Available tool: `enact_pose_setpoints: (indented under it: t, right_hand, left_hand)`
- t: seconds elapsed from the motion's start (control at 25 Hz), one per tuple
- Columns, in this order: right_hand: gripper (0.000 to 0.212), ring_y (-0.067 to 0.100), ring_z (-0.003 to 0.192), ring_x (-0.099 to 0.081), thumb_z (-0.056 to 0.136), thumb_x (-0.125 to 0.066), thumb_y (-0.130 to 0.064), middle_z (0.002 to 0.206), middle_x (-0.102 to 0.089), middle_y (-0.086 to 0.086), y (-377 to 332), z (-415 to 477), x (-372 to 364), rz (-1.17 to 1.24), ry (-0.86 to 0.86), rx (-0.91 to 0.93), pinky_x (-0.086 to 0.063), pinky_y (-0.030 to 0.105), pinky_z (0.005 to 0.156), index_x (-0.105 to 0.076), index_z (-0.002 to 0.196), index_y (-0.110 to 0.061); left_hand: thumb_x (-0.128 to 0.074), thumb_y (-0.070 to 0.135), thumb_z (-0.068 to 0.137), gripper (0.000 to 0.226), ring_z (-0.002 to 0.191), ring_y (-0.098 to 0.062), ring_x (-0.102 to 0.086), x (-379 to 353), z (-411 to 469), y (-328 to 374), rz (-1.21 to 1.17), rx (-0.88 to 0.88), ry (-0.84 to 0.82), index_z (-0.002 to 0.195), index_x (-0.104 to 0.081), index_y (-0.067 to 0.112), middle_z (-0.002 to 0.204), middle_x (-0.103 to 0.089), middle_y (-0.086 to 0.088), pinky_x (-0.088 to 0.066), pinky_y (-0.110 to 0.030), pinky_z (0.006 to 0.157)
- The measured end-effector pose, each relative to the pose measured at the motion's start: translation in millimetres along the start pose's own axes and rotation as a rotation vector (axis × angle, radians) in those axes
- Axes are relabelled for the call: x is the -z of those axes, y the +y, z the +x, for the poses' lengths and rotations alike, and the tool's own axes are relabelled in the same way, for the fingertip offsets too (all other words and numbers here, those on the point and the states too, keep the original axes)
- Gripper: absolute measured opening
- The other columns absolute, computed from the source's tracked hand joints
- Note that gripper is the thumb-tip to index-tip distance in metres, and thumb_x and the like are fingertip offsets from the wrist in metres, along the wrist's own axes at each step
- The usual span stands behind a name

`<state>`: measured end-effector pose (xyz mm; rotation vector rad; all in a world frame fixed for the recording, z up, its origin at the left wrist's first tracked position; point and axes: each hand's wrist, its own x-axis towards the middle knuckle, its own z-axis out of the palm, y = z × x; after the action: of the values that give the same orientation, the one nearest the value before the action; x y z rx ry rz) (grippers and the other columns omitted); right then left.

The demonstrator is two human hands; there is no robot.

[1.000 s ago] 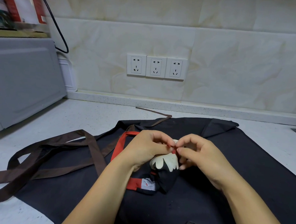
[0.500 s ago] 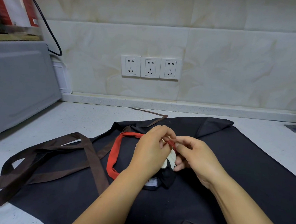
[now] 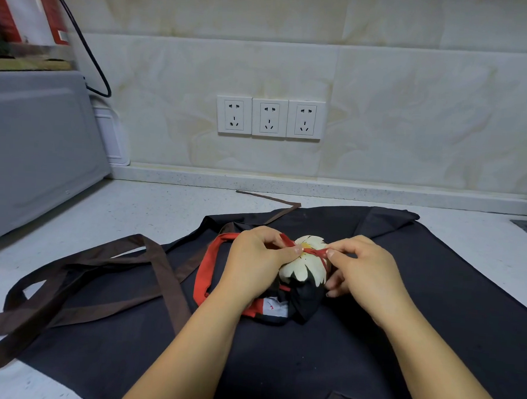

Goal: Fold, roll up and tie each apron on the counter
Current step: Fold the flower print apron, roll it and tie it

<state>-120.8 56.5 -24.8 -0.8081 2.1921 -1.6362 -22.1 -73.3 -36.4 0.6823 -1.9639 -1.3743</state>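
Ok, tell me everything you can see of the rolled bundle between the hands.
The bundle is a small rolled apron of dark cloth with a white petal print on top, red trim and a white label at its near end. It lies on a flat dark apron. A thin red tie crosses its top. The left hand and right hand each pinch the tie, one on either side. A wider red loop trails out to its left.

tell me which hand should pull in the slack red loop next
Left, probably: the slack red loop lies right beside the left hand, while the right hand pinches the strap on the far side of the rolled apron.
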Motion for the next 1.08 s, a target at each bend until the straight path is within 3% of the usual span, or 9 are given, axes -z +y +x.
enact_pose_setpoints:
  t: [0.12,0.24,0.36,0.56,0.72,0.84,0.96,1.08]
  right_hand:
    - [0.018,0.021,0.048,-0.065,0.093,-0.056,-0.005,0.095,-0.054,0.001,2,2,3,-0.025,-0.015,-0.010,-0.058,0.036,0.054,-0.069,0.081,-0.010]
    - [0.018,0.019,0.049,-0.066,0.094,-0.054,-0.009,0.092,-0.058,0.003,6,1,1,-0.133,-0.019,0.033,-0.055,0.028,0.049,-0.066,0.082,-0.012]
    - [0.013,0.012,0.049,-0.064,0.094,-0.050,-0.021,0.084,-0.064,0.009,7,1,3,-0.209,-0.094,-0.007,-0.048,0.019,0.046,-0.055,0.088,-0.011]
    - [0.045,0.010,0.046,-0.058,0.094,-0.050,-0.047,0.068,-0.064,0.005,8,5,-1,-0.321,-0.128,-0.033,-0.041,0.019,0.042,-0.047,0.082,-0.003]
    - [0.043,0.012,0.048,-0.041,0.093,-0.056,-0.040,0.048,-0.046,-0.002,13,8,2,-0.118,-0.144,-0.060,-0.033,0.022,0.045,-0.049,0.064,-0.009]
    - [0.041,0.012,0.046,-0.041,0.093,-0.059,-0.032,0.044,-0.045,-0.003,13,10,2,0.041,-0.148,-0.085,-0.034,0.022,0.045,-0.047,0.058,-0.013]
    - [0.041,0.013,0.045,-0.045,0.093,-0.060,-0.026,0.044,-0.048,-0.002,15,11,4,0.074,-0.134,-0.072,-0.039,0.023,0.043,-0.048,0.057,-0.011]
    - [0.040,0.016,0.046,-0.049,0.093,-0.060,-0.028,0.048,-0.051,0.004,17,10,6,0.089,-0.166,-0.092,-0.046,0.027,0.045,-0.050,0.059,-0.009]
  left_hand:
    - [-0.079,0.016,0.076,0.031,0.065,-0.014,-0.060,3,3,-3,-0.035,0.103,-0.045,0.052,-0.060,0.015,0.064,-0.066,-0.001,-0.050,-0.032,0.069]
    - [-0.078,0.025,0.078,0.020,0.071,-0.020,-0.065,7,5,-7,0.044,0.068,-0.114,0.067,-0.068,0.011,0.076,-0.072,-0.008,-0.054,-0.041,0.076]
    - [-0.077,0.027,0.080,0.013,0.071,-0.015,-0.063,8,4,-8,0.050,0.046,-0.178,0.079,-0.073,0.015,0.080,-0.072,-0.011,-0.054,-0.043,0.079]
    - [-0.078,0.026,0.080,0.015,0.071,-0.011,-0.065,6,1,-5,0.030,0.047,-0.185,0.080,-0.073,0.012,0.079,-0.074,-0.006,-0.056,-0.035,0.076]
    - [-0.079,0.026,0.079,0.023,0.075,-0.023,-0.068,4,2,-6,0.010,0.069,-0.148,0.075,-0.070,0.005,0.078,-0.073,-0.008,-0.054,-0.038,0.077]
    - [-0.080,0.020,0.076,0.035,0.068,-0.024,-0.059,1,4,-8,-0.053,0.129,-0.073,0.065,-0.056,-0.003,0.079,-0.068,-0.022,-0.049,-0.038,0.070]
    - [-0.080,0.014,0.076,0.033,0.067,-0.023,-0.059,0,4,-8,-0.110,0.165,-0.029,0.062,-0.055,-0.001,0.075,-0.066,-0.023,-0.050,-0.034,0.065]
    - [-0.075,0.015,0.082,0.017,0.080,-0.030,-0.067,0,3,-8,-0.066,0.092,-0.127,0.076,-0.067,0.001,0.085,-0.071,-0.017,-0.054,-0.044,0.081]
